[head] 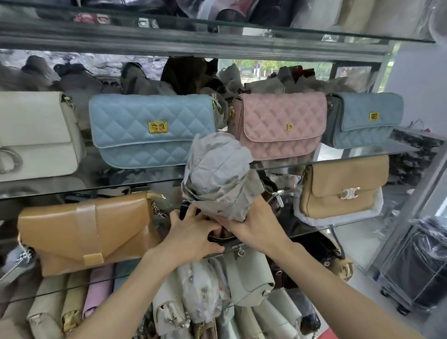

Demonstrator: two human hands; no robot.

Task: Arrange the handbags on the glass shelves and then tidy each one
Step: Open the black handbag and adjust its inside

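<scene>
Hands meet at centre of the lower glass shelf. Left hand fingers spread and curled over the dark handbag, largely hidden beneath them; right hand fingers wrap the base of a grey paper stuffing wad rising from the bag. Tan envelope bag on the left, beige bag on the right. Far shelf above: white bag, blue quilted bag, pink quilted bag, small blue bag in a row.
</scene>
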